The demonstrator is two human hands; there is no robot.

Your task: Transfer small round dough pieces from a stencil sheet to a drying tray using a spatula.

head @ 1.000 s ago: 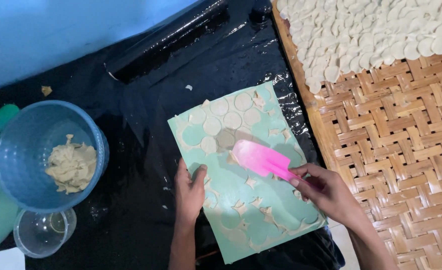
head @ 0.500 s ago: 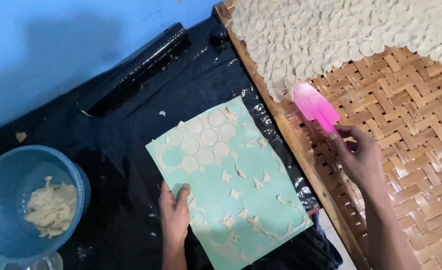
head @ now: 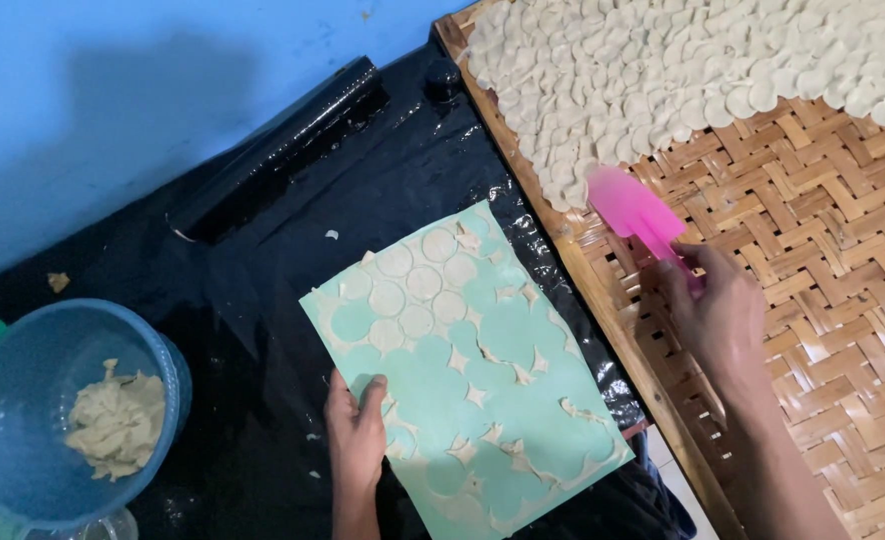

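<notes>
Since half a second ago the right hand (head: 718, 315) has carried the pink spatula (head: 635, 212) further over the woven bamboo tray (head: 823, 260), blade now right beside the pile of dough discs (head: 683, 70). It's gripping the handle, wrist bent, forearm running off the bottom edge. Left hand (head: 358, 435) lies flat, fingers spread narrow, pinning the mint green mat (head: 483, 370) on black plastic sheet (head: 263, 300). Blue bowl (head: 23, 400) with dough scraps sits far left.

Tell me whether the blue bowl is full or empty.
Partly filled: the blue bowl holds a small heap of dough scraps at its bottom, with most of its inside wall bare.
</notes>
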